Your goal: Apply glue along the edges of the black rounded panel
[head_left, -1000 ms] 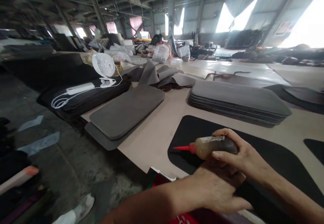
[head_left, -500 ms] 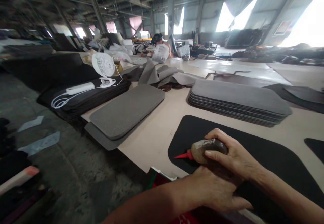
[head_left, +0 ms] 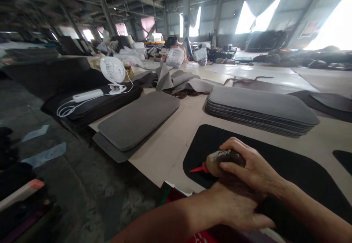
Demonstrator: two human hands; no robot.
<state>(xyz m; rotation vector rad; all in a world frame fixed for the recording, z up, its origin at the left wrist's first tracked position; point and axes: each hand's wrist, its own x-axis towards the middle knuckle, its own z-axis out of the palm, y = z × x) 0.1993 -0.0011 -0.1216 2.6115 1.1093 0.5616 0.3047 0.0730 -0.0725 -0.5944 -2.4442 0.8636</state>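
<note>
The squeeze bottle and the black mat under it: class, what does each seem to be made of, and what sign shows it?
Squeeze bottle: probably soft translucent plastic, smeared and grimy, with a glossy red nozzle. Black mat: seemingly matte foam or felt; flat, no shine, cleanly cut rounded corners.

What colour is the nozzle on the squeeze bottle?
Red, on the bottle held in the right hand; head view shows it.

Large factory workshop, steel roof beams (head_left: 123,1) and pillar (head_left: 186,8) overhead, tall bright windows (head_left: 255,17), long work table (head_left: 176,133) with stacks of grey mats (head_left: 261,109), black mats (head_left: 93,105), heaped fabric (head_left: 178,80), small white fan (head_left: 112,70), another person (head_left: 174,52) working far back
</note>
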